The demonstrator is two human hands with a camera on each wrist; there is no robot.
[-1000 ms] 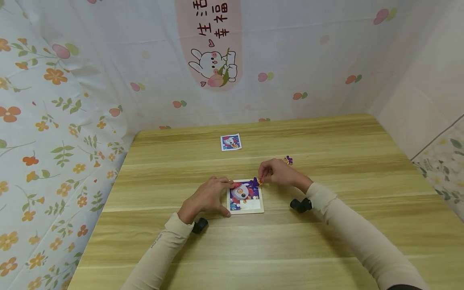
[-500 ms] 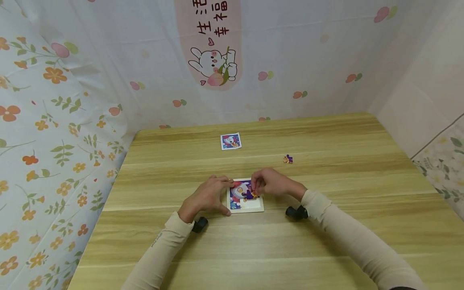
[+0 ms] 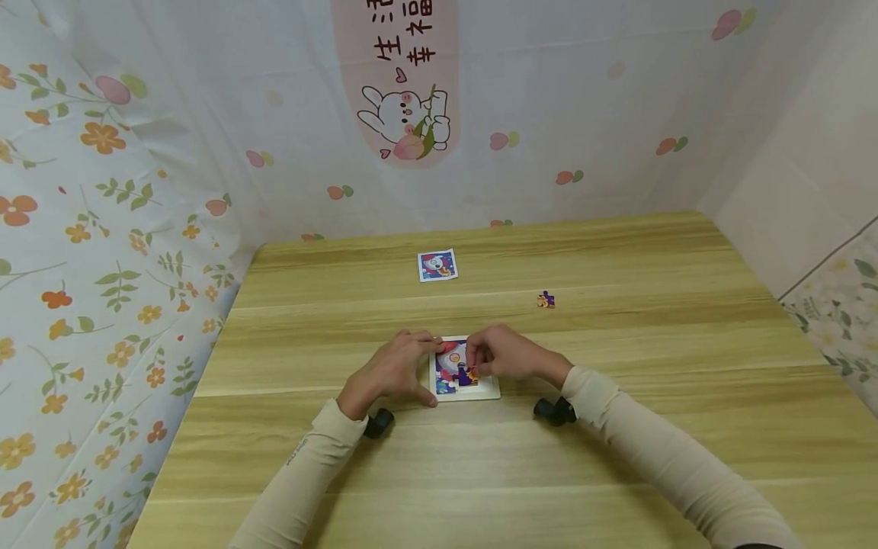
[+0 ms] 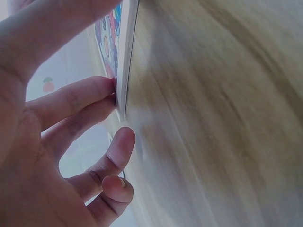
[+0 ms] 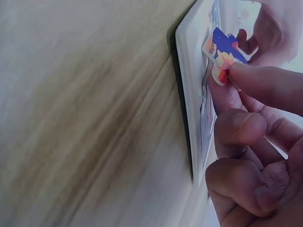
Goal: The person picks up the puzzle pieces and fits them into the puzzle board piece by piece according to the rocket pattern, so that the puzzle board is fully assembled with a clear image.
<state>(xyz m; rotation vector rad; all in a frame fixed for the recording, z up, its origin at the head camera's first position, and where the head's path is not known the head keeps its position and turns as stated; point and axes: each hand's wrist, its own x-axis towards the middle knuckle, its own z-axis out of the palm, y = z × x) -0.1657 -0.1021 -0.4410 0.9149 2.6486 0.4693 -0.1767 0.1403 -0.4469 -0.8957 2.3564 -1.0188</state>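
A square jigsaw puzzle tray [image 3: 483, 396] with a pale rim lies on the table, partly filled with a cartoon picture. My left hand [image 3: 394, 370] rests at its left side, thumb by the near corner and fingers at the far corner. In the left wrist view, two fairly straight fingers [image 4: 102, 85] touch the rim. My right hand [image 3: 511, 352] pinches a purple and orange puzzle piece [image 5: 226, 51] between thumb and fingers, tilted over the tray. That hand hides the tray's right part. Another purple and orange puzzle piece [image 3: 546, 300] lies beyond my right hand.
A small picture card [image 3: 437, 265] showing a similar cartoon lies further back on the wooden table [image 3: 329, 305]. Printed cloth [image 3: 288, 114] hangs behind and to the left of the table. Dark wrist-worn devices [image 3: 554, 412] sit beneath both wrists.
My right hand has brought the pinched puzzle piece from the tray's far right corner toward the near side, over the tray. My left hand has stayed at the tray's left side.
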